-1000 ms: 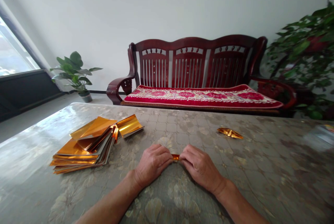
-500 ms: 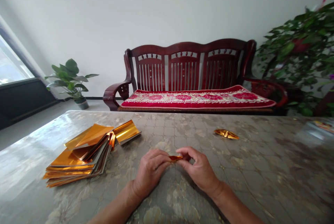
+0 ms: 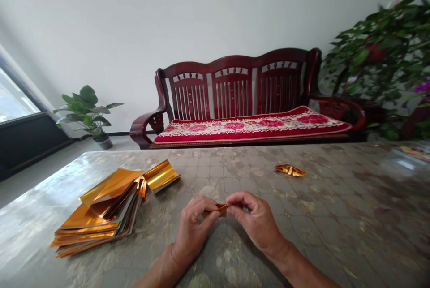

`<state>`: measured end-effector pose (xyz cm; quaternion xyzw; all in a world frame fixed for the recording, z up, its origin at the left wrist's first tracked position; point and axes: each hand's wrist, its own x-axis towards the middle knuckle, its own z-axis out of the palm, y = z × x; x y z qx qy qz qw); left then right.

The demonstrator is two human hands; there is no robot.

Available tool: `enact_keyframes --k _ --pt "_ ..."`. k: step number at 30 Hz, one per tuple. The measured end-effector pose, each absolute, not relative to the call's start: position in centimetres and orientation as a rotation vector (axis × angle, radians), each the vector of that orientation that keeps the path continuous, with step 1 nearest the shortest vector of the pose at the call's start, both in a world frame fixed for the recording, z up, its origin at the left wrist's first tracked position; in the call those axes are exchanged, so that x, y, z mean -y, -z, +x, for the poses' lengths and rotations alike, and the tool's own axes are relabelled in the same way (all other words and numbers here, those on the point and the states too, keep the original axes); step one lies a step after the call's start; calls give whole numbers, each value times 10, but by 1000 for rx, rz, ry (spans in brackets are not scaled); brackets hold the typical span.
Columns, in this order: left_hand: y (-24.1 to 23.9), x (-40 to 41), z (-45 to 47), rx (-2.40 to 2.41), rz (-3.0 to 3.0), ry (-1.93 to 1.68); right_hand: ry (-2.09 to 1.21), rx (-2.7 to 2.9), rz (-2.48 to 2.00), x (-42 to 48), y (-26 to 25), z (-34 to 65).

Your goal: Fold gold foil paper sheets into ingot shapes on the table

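Both hands meet over the patterned table (image 3: 336, 207), near its front edge. My left hand (image 3: 193, 229) and my right hand (image 3: 255, 221) each pinch one end of a small folded piece of gold foil paper (image 3: 221, 208), held just above the tabletop. Most of that piece is hidden by my fingers. A fanned stack of gold foil sheets (image 3: 101, 209) lies to the left of my left hand. One finished folded gold shape (image 3: 290, 170) rests further back on the right.
A dark red wooden bench (image 3: 242, 100) with a red flowered cushion stands behind the table. A potted plant (image 3: 89, 113) sits on the floor at the left, a large leafy plant (image 3: 383, 55) at the right. Something colourful in clear wrap (image 3: 411, 156) lies at the table's right edge.
My hands have lifted the folded gold piece off the table and now pinch it with fingertips instead of pressing it flat. The camera has drifted right and slightly down.
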<state>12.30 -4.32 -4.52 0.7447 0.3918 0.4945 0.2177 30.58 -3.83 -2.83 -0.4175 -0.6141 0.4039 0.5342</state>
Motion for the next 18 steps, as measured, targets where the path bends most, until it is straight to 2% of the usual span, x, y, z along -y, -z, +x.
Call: enact_keyframes --k 9,18 --pt "43 51 122 -1023 2121 -1474 -1343 1068 -826 43 26 291" --pt "43 50 120 -1016 2229 -1519 -1266 1022 -952 48 30 283"
